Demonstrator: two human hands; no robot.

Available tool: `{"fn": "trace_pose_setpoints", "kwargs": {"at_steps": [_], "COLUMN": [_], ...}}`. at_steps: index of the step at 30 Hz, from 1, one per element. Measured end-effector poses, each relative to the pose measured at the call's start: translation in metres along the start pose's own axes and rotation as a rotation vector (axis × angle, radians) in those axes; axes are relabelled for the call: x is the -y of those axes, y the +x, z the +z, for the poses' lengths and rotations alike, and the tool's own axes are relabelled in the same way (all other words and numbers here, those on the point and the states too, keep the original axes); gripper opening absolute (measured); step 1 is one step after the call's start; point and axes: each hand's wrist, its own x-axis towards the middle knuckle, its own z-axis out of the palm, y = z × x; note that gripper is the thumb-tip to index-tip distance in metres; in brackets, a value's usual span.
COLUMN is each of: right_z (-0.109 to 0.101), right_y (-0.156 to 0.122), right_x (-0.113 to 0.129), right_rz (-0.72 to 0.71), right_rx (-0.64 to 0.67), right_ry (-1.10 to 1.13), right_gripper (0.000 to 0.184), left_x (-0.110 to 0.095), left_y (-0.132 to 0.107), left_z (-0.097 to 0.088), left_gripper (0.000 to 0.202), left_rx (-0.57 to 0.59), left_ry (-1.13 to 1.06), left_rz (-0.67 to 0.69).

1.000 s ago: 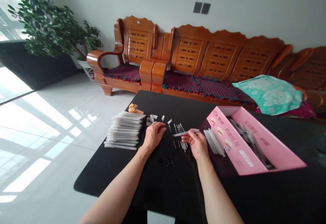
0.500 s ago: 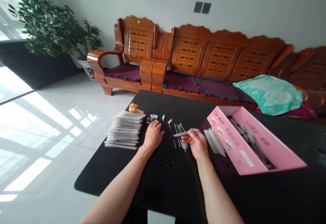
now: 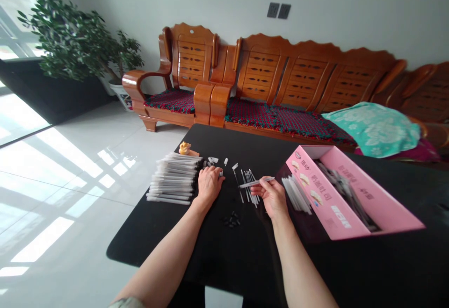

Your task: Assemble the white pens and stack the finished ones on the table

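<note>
While my right fingers pinch a thin white tube, my left fingers now pinch a small white cap that wasn't showing before, so I've a part on each side. Some black bits lie on the surface, nearer me than my fingers.

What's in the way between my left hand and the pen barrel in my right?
Nothing visible stands between your left hand and the pen barrel in your right hand. The loose pen refills near the barrel's end lie low on the black table, so they don't appear to block it.
</note>
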Motion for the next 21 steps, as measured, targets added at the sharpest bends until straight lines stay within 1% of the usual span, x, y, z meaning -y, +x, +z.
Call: {"fn": "trace_pose_setpoints", "kwargs": {"at_steps": [7,9,11,13,15,17,20,21], "right_z": [-0.001,-0.002,-0.002,-0.002,-0.001,-0.001,-0.001,-0.001], "right_y": [0.0,0.0,0.0,0.0,-0.001,-0.001,0.0,-0.001], "right_x": [-0.001,-0.001,-0.002,-0.001,-0.001,-0.001,-0.001,-0.001], "right_rz": [0.003,0.003,0.002,0.004,0.007,0.011,0.017,0.018], "right_rx": [0.009,0.016,0.02,0.018,0.016,0.016,0.02,0.024], "right_ry": [-0.01,-0.014,-0.021,-0.029,-0.035,-0.04,-0.038,-0.037], "right_gripper": [0.028,0.027,0.027,0.027,0.028,0.028,0.028,0.028], "left_x": [-0.007,-0.009,-0.01,-0.011,-0.012,-0.013,-0.014,-0.015], "left_y": [0.001,0.0,-0.001,-0.002,-0.002,-0.002,-0.002,-0.002], "left_z": [-0.001,0.0,0.0,-0.001,-0.003,-0.005,-0.007,-0.008], "left_gripper": [0.011,0.007,0.009,0.016,0.021,0.026,0.038,0.04], "left_rx": [0.006,0.016,0.015,0.006,0.018,0.09,0.251,0.29], "left_ry": [0.008,-0.022,-0.104,-0.267,-0.478,-0.704,-1.045,-1.14], "left_rz": [0.037,0.04,0.034,0.027,0.02,-0.007,-0.078,-0.096]}}
